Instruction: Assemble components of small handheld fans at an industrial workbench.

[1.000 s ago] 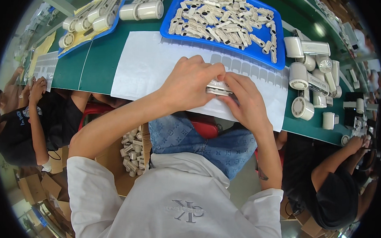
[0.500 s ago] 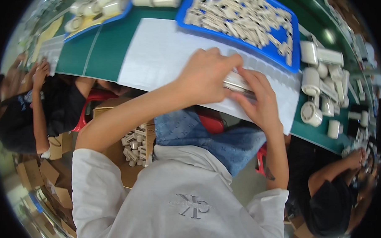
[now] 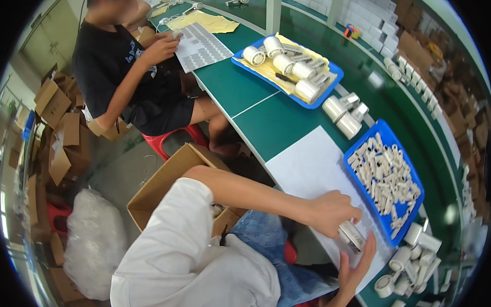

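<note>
Over the white sheet (image 3: pixel 305 158) at the table's near edge, my left hand (image 3: pixel 332 213) is closed on the upper end of a white plastic piece with a grey, dark-marked face (image 3: pixel 352 236). What kind of piece it is I cannot make out. My right hand (image 3: pixel 356 265) is at its other end, thumb and fingers spread apart; a fingertip is close to the side of the piece, and whether it touches I cannot tell. Just beyond my hands lies a blue tray (image 3: pixel 354 176) heaped with small white plastic parts (image 3: pixel 383 169).
White cylindrical units (image 3: pixel 401 259) are piled right of the tray. More lie farther left, some in a second blue tray (image 3: pixel 312 106). A co-worker (image 3: pixel 118 68) sits at the left over a patterned sheet (image 3: pixel 202 46). An open carton (image 3: pixel 158 188) stands beside me.
My view has swung to the left, bringing the co-worker and second tray into fuller view. My right hand's fingers have spread from the white piece; my left hand still holds it.
</note>
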Demonstrator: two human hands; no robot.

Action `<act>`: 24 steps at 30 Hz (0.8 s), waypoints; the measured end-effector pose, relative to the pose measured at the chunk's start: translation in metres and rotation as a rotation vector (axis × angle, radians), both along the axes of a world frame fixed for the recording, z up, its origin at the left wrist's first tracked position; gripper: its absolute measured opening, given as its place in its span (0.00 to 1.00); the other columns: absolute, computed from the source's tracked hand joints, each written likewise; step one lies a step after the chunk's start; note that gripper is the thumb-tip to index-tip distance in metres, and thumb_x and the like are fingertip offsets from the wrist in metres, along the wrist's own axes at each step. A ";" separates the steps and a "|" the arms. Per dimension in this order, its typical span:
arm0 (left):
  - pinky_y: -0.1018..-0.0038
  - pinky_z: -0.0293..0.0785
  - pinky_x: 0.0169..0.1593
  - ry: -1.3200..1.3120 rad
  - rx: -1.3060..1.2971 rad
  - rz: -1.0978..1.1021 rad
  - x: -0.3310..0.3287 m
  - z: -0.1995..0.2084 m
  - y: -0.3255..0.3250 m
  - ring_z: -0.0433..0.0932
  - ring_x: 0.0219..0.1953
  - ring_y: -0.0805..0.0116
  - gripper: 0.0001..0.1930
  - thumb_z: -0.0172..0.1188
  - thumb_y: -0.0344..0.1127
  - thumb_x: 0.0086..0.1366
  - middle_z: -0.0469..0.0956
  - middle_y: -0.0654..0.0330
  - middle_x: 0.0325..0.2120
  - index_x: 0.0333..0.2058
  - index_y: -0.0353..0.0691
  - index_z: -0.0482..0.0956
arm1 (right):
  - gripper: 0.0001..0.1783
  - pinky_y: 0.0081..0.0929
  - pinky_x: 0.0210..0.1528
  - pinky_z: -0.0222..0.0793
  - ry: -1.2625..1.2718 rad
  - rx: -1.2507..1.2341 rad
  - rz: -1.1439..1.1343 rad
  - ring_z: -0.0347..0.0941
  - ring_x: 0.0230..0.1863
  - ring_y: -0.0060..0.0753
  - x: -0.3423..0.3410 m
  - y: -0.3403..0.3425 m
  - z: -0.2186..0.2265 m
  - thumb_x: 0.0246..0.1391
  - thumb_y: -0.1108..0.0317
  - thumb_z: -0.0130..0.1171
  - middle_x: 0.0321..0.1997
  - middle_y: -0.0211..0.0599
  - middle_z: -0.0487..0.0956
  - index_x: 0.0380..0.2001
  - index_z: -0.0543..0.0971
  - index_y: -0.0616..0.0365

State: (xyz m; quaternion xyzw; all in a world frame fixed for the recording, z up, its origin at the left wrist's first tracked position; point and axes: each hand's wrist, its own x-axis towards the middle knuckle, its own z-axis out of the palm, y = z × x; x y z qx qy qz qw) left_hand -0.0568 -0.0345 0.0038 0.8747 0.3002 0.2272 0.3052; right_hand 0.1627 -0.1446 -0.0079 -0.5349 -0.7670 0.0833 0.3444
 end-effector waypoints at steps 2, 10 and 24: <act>0.59 0.71 0.43 -0.101 0.065 0.094 -0.040 0.014 0.008 0.78 0.36 0.52 0.25 0.74 0.40 0.44 0.81 0.53 0.32 0.43 0.46 0.80 | 0.26 0.38 0.56 0.69 0.116 0.194 -0.168 0.75 0.54 0.45 0.016 -0.014 0.006 0.54 0.74 0.61 0.55 0.54 0.77 0.58 0.75 0.64; 0.61 0.76 0.48 -0.273 0.507 1.032 -0.245 0.053 0.090 0.81 0.41 0.51 0.26 0.76 0.40 0.46 0.84 0.52 0.39 0.45 0.42 0.82 | 0.25 0.44 0.58 0.69 0.082 -0.070 -0.313 0.72 0.60 0.52 0.058 -0.076 0.012 0.65 0.64 0.57 0.61 0.55 0.74 0.62 0.72 0.65; 0.57 0.79 0.47 0.286 0.018 1.545 -0.400 0.007 0.167 0.83 0.43 0.49 0.26 0.71 0.52 0.49 0.84 0.48 0.36 0.42 0.42 0.81 | 0.22 0.35 0.53 0.73 0.061 -0.470 -0.296 0.75 0.56 0.44 0.018 -0.029 0.034 0.66 0.72 0.52 0.59 0.51 0.75 0.61 0.70 0.67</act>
